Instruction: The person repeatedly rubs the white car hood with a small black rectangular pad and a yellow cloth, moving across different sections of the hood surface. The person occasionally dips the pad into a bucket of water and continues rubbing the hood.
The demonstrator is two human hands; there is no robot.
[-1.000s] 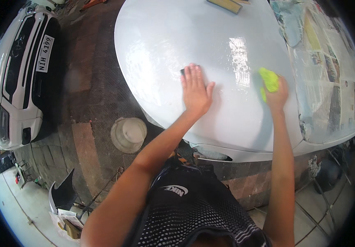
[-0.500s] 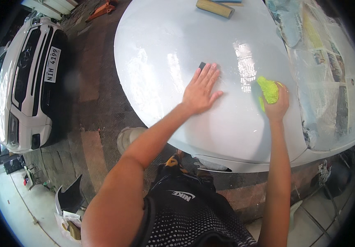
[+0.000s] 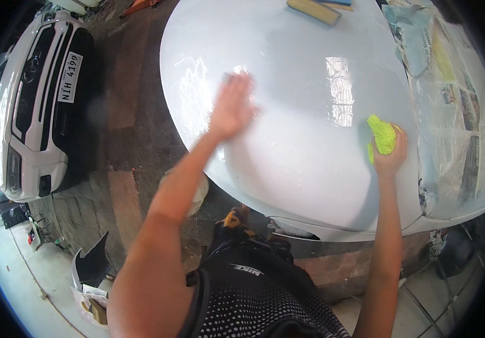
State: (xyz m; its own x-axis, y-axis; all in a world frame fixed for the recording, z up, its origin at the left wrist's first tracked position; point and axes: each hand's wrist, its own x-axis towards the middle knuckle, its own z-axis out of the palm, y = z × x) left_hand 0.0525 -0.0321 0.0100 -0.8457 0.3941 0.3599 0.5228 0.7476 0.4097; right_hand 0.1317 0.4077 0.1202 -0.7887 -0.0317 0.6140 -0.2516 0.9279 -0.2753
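My left hand [image 3: 234,107], smeared by motion, lies over the left part of a wet white car hood [image 3: 298,163]. A small dark piece of sandpaper [image 3: 228,76] shows at its fingertips, mostly hidden under the fingers, and travels with the hand. On the right side of the hood, my right hand [image 3: 391,155] is closed around a bunched lime-green microfiber cloth [image 3: 384,138]. The cloth rests on or just over the panel; I cannot tell which. Water drops and bright reflections cover parts of the paint.
A tan cylindrical block [image 3: 314,11] and a blue flat piece [image 3: 335,2] lie at the hood's far end. Newspaper and plastic sheeting [image 3: 445,112] mask the area to the right. A pale bucket [image 3: 197,194] stands below the hood's edge. Another white vehicle [image 3: 28,112] is parked left.
My left hand has slid left across the hood with the sandpaper. My right hand still grips the cloth and sits slightly lower and further right in view, as the whole view has shifted.
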